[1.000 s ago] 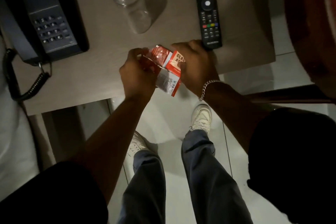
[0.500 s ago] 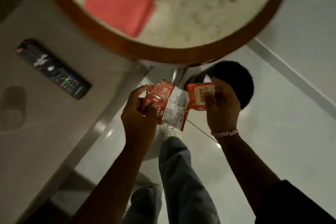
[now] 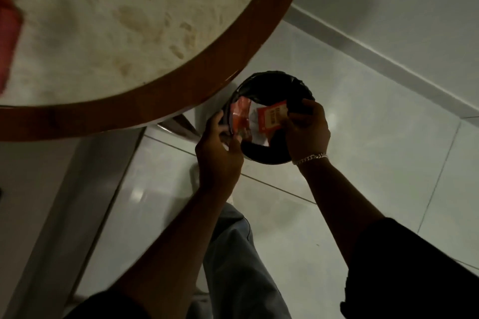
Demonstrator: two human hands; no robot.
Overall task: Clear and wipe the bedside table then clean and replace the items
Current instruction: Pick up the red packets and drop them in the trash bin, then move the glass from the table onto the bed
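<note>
A crumpled red and white wrapper [image 3: 261, 119] hangs over the mouth of a round black bin [image 3: 272, 155] lined with a black bag. My right hand [image 3: 307, 132] pinches the wrapper's right end, the part with the red label. My left hand [image 3: 219, 155] is at the bin's left rim, with the wrapper's left end between its thumb and curled fingers. The bin stands on the floor, half under a round table.
A round table with a pale marble top and a brown wooden rim [image 3: 197, 65] fills the upper left. A red cloth [image 3: 7, 41] lies at its left edge. The grey bedside table [image 3: 39, 202] is at lower left. White floor tiles [image 3: 375, 163] and a skirting board lie to the right.
I have turned away from the bedside table and carried the wrapper to the right and down. It now hangs over the black bin. The remote, glass and phone are out of view.
</note>
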